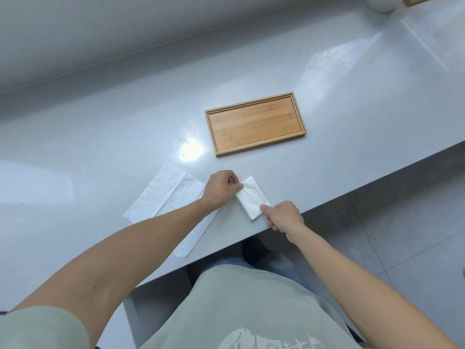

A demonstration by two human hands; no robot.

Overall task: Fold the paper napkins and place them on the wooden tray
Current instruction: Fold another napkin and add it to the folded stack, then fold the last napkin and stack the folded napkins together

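Lying near the front edge of the grey counter [327,102], a folded napkin [253,199] is seen as a small white rectangle, held at both ends. Its far end is pinched by the left hand [221,188]: thumb and curled fingers [235,181] are closed on the corner nearest the tray. Its near end is pinched by the right hand [284,217], whose thumb [265,209] is laid on top of the paper; the other fingers are curled beneath, and their exact contact cannot be told.

Further unfolded napkins [163,195] are spread flat on the counter to the left of the folded one, partly covered by the left wrist and forearm. One long strip is run out toward the counter's front edge. How many sheets are there cannot be told.

The wooden tray [255,123] is set farther back, toward the middle of the counter, well apart from the hands, with its bamboo floor bare. A white round object [381,3] is cut off at the far right corner, beside a sliver of wood; what it is cannot be made out. A bright glare patch is noted on the counter between tray and napkins.
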